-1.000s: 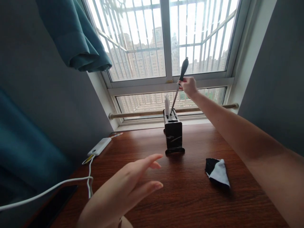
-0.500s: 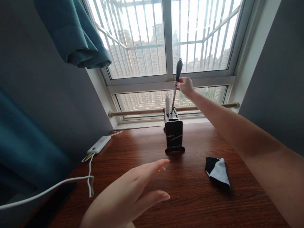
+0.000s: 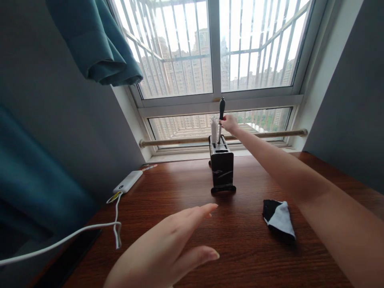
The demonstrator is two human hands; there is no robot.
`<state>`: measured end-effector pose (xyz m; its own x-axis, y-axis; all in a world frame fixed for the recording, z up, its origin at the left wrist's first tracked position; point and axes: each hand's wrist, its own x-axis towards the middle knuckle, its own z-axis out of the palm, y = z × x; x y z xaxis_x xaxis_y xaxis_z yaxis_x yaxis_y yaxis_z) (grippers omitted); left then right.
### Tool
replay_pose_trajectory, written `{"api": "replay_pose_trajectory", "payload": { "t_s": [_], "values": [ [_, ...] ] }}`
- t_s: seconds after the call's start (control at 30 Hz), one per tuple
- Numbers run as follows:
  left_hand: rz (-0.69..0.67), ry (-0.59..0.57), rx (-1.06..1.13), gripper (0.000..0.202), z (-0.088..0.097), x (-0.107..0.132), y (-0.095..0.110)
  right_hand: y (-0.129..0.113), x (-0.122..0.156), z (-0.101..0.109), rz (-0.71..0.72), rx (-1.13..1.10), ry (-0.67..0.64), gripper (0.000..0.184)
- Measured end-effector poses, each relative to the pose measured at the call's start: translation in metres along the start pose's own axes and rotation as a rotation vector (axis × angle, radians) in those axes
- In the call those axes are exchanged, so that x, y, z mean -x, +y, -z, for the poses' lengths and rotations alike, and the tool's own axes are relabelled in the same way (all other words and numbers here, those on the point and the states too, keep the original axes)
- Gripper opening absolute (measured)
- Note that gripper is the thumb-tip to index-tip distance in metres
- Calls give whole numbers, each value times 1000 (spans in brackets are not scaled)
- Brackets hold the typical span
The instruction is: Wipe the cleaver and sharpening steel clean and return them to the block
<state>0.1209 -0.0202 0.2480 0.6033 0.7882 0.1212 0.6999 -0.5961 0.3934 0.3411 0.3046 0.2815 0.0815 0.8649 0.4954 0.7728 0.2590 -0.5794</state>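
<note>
My right hand [image 3: 230,123] pinches a honing steel [image 3: 222,109] near the base of its dark grey handle. The steel stands nearly upright, its metal rod partly down in a slot of the black knife block [image 3: 222,171]. Beside the rod, a whitish, translucent-looking handle [image 3: 214,130] sticks up from the block; its exact kind I cannot make out. My left hand [image 3: 168,244] hovers over the near part of the table, thumb and fingers apart, holding nothing.
A folded black and pale grey cloth [image 3: 280,220] lies on the wooden table [image 3: 180,184] at right. At left are a white power bank [image 3: 128,182], a white cable [image 3: 75,233] and a dark flat object [image 3: 69,256]. A railing pipe [image 3: 180,141] and window stand behind the block.
My right hand has lowered the honing steel, so more of its rod is inside the block and it stands straighter. My left hand stays open in nearly the same place.
</note>
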Motion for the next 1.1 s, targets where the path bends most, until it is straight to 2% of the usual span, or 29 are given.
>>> {"api": "replay_pose_trajectory", "payload": {
  "t_s": [0.23,0.43,0.57,0.67,0.73,0.8,0.87,0.93,0.97,1.03,1.1],
  "values": [
    [-19,1,-50,60,-1,6,2,27,26,-38,2,73,-177,16],
    [-51,33,-85,59,-7,7,-1,40,33,-53,-7,35,-235,13],
    [-61,39,-120,60,-14,10,-6,40,37,-48,-22,-42,-182,7],
    [-46,54,-144,62,-18,12,-9,40,50,-32,-47,-119,-34,12],
    [-44,52,-152,62,-19,13,-9,41,71,-18,-62,-190,82,17],
    [-55,49,-151,62,-18,13,-8,42,103,-3,-61,-294,117,16],
    [-80,46,-137,62,-17,8,-5,42,143,11,-36,-469,43,16],
    [-115,43,-114,59,-17,-2,2,38,187,23,-87,-1046,-158,17],
    [-129,48,-98,56,-17,-9,6,34,207,29,-114,-1197,-230,18],
    [-125,90,-61,47,-19,-27,15,26,241,41,-116,-1300,-291,14],
    [-59,182,-12,35,-25,-46,24,17,265,55,-39,-1285,-300,9]
  ]
}}
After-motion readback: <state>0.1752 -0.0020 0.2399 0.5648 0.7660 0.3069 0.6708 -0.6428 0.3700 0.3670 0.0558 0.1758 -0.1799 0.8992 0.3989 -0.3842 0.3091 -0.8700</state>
